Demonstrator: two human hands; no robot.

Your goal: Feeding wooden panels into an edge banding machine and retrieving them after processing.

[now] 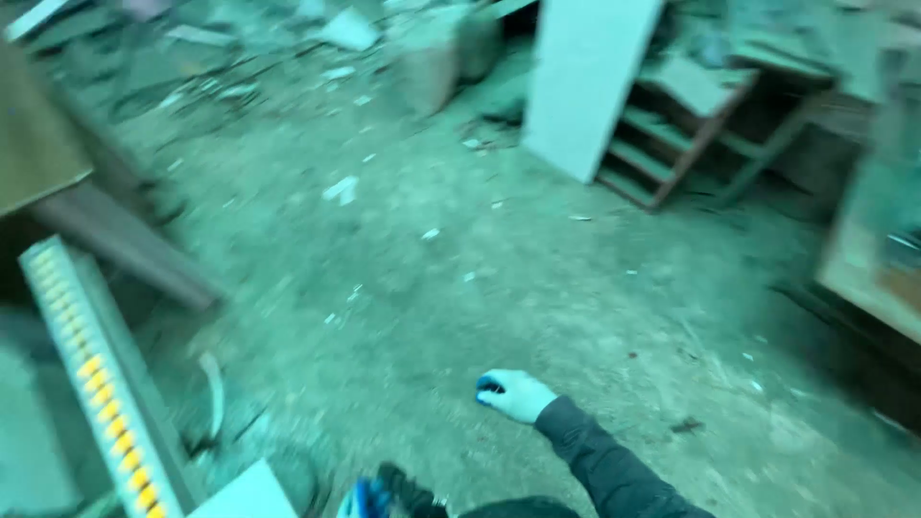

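My right hand (513, 393) wears a white glove with blue on the fingertips and reaches out from a dark sleeve over the dusty floor (460, 288). Its fingers look curled and nothing shows in them. It touches no object, and the nearest things are small scraps on the ground. At the bottom edge sits a blurred blue and dark shape (379, 497). This may be my left hand in a glove, but the blur hides its form and whether it holds anything.
A long pale strip with a row of yellow dots (96, 384) runs along the left. A white panel (585, 77) leans against a wooden shelf frame (672, 144) at the back. Brown boards (125, 240) lie at left, a wooden piece (873, 259) at right, rubble behind.
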